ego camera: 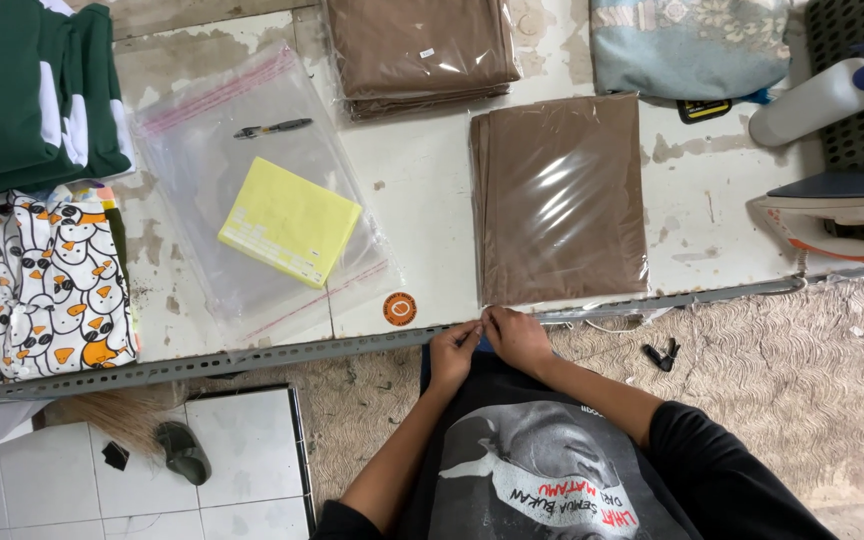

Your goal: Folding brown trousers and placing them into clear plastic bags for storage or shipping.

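Clear plastic bag (560, 200) holding folded brown cloth (flat, glossy) lies at the desk's (422, 190) front edge; left hand (454, 352) and right hand (515, 337) pinch its near corner.

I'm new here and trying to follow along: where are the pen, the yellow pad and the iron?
pen (272, 128), head view, middle of its barrel.
yellow pad (289, 221), head view, centre of its cover.
iron (837, 215), head view, white side of its body.

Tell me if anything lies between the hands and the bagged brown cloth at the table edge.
Nothing visible does. The left hand and right hand pinch together at the table edge, right at the lower left corner of the bagged brown cloth.
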